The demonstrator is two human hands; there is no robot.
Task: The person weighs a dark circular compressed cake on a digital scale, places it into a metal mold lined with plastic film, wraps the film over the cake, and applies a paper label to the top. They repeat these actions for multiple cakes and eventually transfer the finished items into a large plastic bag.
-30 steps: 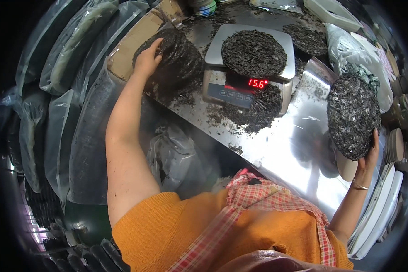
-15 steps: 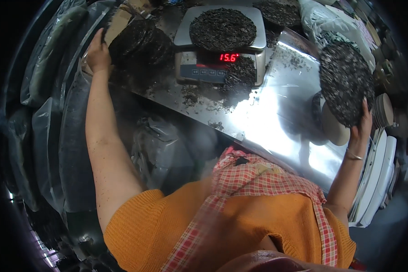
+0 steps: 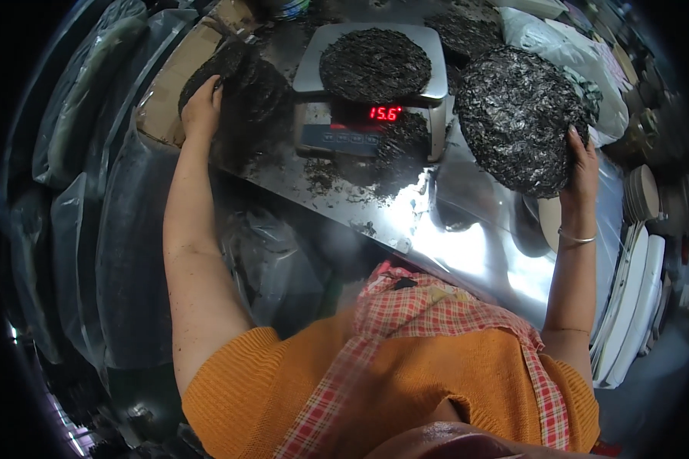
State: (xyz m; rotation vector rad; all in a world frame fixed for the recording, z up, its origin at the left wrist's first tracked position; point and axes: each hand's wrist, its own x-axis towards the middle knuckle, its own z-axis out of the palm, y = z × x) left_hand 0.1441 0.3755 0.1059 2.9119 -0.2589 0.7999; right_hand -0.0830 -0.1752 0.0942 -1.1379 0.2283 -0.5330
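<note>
My right hand (image 3: 580,164) grips the right edge of a round, dark cake of dried seaweed (image 3: 520,118) and holds it raised, tilted with its wide face showing. At the left, my left hand (image 3: 201,111) is closed at the near edge of another dark seaweed cake (image 3: 233,73) in a loose pile; some of its fingers are hidden. Between my hands, a third cake (image 3: 375,65) lies flat on the steel pan of a digital scale (image 3: 308,126), whose red display is lit. Seaweed bits cling to the scale's front.
Dark crumbs lie on the metal table (image 3: 298,195). A cardboard box (image 3: 168,96) stands beside the left pile, with clear plastic bags (image 3: 130,252) further left. More seaweed (image 3: 463,34) and a pale plastic bag (image 3: 540,34) sit at the back right. Stacked white trays (image 3: 628,306) stand at the right.
My right hand has brought its cake leftward and up, turning its face more toward view. My left hand has moved right, from beside the box onto the pile's cake.
</note>
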